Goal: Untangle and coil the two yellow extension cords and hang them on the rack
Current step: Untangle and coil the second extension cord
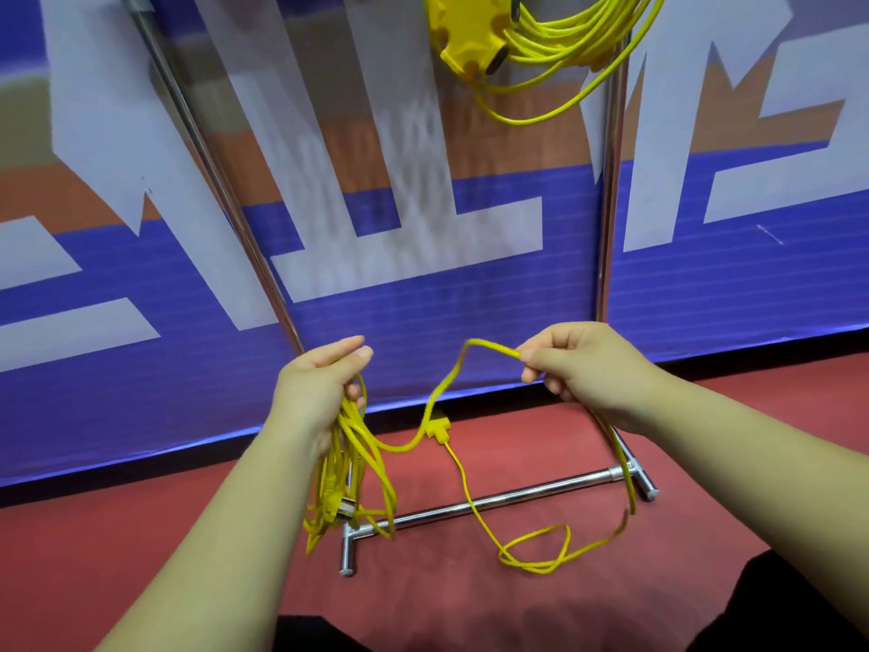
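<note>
Left hand (319, 383) grips bundle of yellow cord loops (350, 456). Loops hang below palm; lower ends blur against rack foot, plug there hard to make out. Right hand (580, 364) pinches free strand (442, 392) between thumb and forefinger, other fingers curled. Strand sags across to bundle. Another run drops behind my right wrist to loose loop (536, 555) on red floor (470, 604), then rises to small yellow connector (438, 428). Second coiled cord (580, 35) with socket block (465, 30) hangs on chrome rack (493, 498), cut off by top edge.
</note>
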Action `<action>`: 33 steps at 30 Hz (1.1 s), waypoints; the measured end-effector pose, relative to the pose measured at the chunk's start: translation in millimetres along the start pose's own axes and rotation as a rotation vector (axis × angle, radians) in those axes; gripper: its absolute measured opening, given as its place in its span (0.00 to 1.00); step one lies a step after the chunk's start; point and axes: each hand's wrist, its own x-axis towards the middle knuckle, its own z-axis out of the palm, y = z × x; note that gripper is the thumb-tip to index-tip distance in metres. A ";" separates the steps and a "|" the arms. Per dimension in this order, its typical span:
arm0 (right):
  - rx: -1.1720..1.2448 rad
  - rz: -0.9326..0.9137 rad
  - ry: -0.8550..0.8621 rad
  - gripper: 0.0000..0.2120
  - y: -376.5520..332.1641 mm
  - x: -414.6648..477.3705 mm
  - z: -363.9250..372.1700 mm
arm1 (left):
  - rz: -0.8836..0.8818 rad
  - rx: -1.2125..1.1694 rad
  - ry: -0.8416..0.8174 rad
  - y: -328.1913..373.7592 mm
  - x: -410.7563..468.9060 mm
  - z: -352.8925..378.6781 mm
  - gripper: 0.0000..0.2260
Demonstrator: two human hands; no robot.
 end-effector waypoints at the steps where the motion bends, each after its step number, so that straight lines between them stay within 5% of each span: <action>1: -0.047 0.005 -0.032 0.06 -0.9 -0.8 2.4 | 0.002 0.008 -0.022 -1.6 -3.0 3.4 0.09; 17: -0.057 -0.112 -0.262 0.06 -18.8 -7.7 17.6 | 0.104 0.347 -0.493 -9.2 -42.1 40.2 0.05; 21: 0.008 -0.081 -0.270 0.05 -12.6 -7.7 13.0 | 0.182 0.403 -0.399 -5.0 -34.1 37.6 0.04; 26: 0.009 -0.033 -0.217 0.05 -2.9 -2.3 -7.5 | 0.106 0.055 -0.075 9.8 -3.0 9.9 0.06; 33: -0.070 -0.008 -0.190 0.03 6.0 -2.8 -17.4 | 0.060 0.063 -0.037 2.1 9.7 -8.0 0.06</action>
